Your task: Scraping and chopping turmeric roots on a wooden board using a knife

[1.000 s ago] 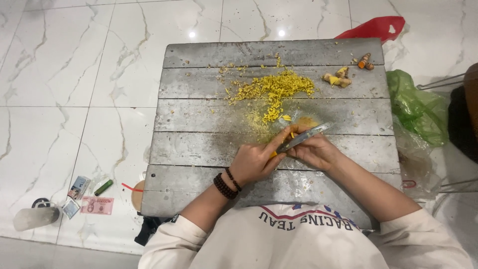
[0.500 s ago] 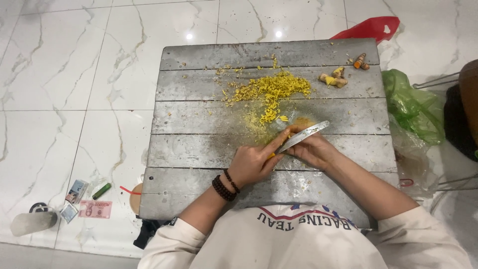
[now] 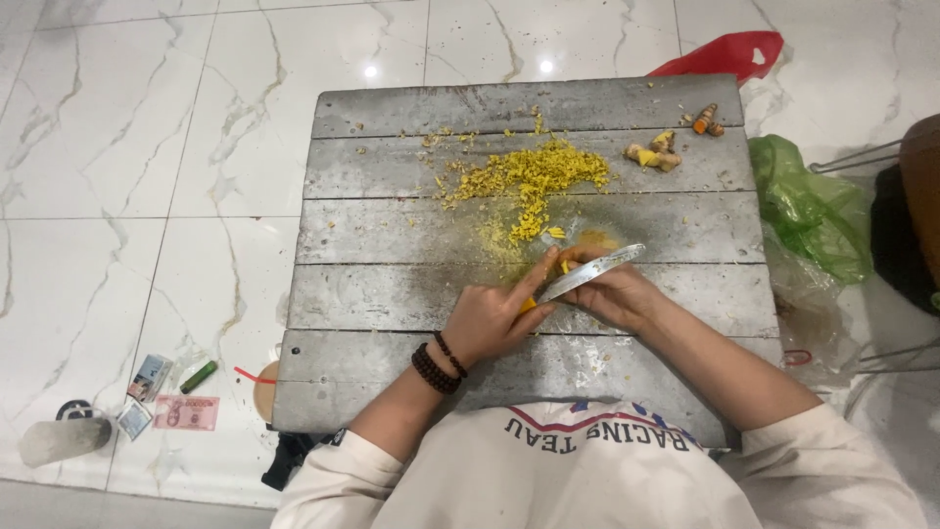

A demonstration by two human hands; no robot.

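At the lower left of the frame, on the white marble floor (image 3: pixel 117 196), lie a few small things: one grey flat object (image 3: pixel 54 439) at the edge, two small cards (image 3: pixel 147 377), one pink banknote (image 3: pixel 184 412) and one green lighter (image 3: pixel 198 376).

The middle of the frame is filled by one grey wooden board table (image 3: pixel 392 245) made of five planks. In its upper middle sits one loose pile of chopped yellow shavings (image 3: pixel 524 174), with scattered bits around it.

Lower centre, the left hand (image 3: pixel 490 318) wears two dark bead bracelets (image 3: pixel 438 361) at the wrist. Its fingers are pressed together around one yellow root piece (image 3: pixel 560 264), pinning it to the board; only a little of the piece shows between the two hands.

Just to the right, the right hand (image 3: pixel 612 292) is closed around the handle of one knife (image 3: pixel 592 271), whose silvery blade lies slanted across the root piece and touches it.

At the upper right of the table lie two groups of whole roots: one pale yellow cluster (image 3: pixel 654 152) and one small orange knob (image 3: pixel 705 121); how many roots are in the cluster I cannot tell.

Beyond the table's right edge are one red plastic bag (image 3: pixel 725 51) at the top, one green plastic bag (image 3: pixel 798 201) below it, and one dark chair (image 3: pixel 916 206) at the frame edge.
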